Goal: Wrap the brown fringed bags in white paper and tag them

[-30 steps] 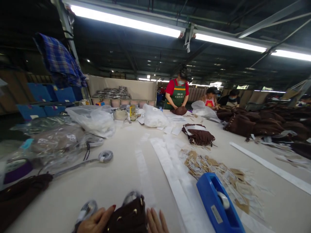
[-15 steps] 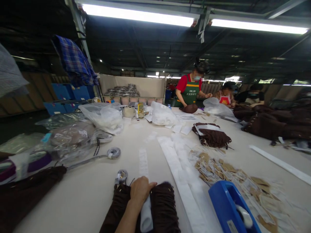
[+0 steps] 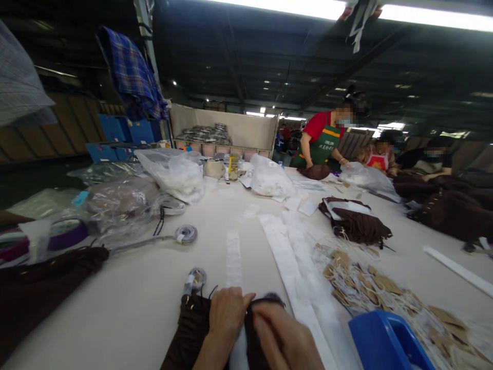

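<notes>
I noted a bare lane of table (image 3: 131, 308) between left cloth (image 3: 42, 298) and bundle (image 3: 189, 321); rightward, dispenser (image 3: 372, 339) and tags (image 3: 385, 284) obstructed passage.

Factory workshop: aproned worker (image 3: 321, 143), strip light (image 3: 435, 17), cluttered worktable (image 3: 146, 293)

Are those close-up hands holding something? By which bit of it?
The left grip lies on the brown bundle, at the middle of its far edge; the right grip partly covers its right side. Whether either grasps it can't be told.
</notes>
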`<state>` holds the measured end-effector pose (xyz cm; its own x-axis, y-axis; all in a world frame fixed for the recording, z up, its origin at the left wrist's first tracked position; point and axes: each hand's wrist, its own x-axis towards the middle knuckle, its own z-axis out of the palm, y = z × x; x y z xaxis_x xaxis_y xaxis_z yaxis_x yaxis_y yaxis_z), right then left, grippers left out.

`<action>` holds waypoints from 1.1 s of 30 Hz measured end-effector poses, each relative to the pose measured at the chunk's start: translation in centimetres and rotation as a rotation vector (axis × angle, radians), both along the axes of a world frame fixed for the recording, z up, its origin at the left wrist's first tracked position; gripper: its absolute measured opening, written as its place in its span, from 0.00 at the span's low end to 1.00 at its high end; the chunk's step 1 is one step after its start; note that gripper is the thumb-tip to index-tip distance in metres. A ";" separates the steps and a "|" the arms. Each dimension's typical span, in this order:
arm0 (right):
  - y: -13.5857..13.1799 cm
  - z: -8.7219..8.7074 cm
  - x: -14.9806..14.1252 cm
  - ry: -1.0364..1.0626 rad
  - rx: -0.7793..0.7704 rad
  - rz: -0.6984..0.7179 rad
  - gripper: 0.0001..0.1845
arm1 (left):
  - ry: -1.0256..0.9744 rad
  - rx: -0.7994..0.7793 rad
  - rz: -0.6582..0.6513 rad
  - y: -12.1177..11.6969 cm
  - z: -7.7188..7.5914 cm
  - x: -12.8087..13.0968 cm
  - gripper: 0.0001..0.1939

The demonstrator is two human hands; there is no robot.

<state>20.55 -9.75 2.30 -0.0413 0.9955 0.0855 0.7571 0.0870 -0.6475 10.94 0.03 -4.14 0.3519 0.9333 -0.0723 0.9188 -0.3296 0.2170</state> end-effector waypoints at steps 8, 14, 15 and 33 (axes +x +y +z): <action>19.0 -6.0 -1.1 0.001 -0.157 -0.437 0.18 | -0.057 -0.117 0.010 0.5 -0.9 0.1 0.17; 21.6 -7.7 0.0 0.300 -0.357 -0.339 0.10 | -0.079 -0.150 0.013 0.7 -1.2 0.2 0.19; 21.7 -7.8 0.3 0.383 -0.362 -0.312 0.08 | -0.090 -0.142 0.009 0.6 -1.2 0.0 0.20; 14.3 2.5 1.8 0.766 0.003 -0.089 0.08 | -0.268 0.237 -0.498 -5.0 -0.2 -6.1 0.29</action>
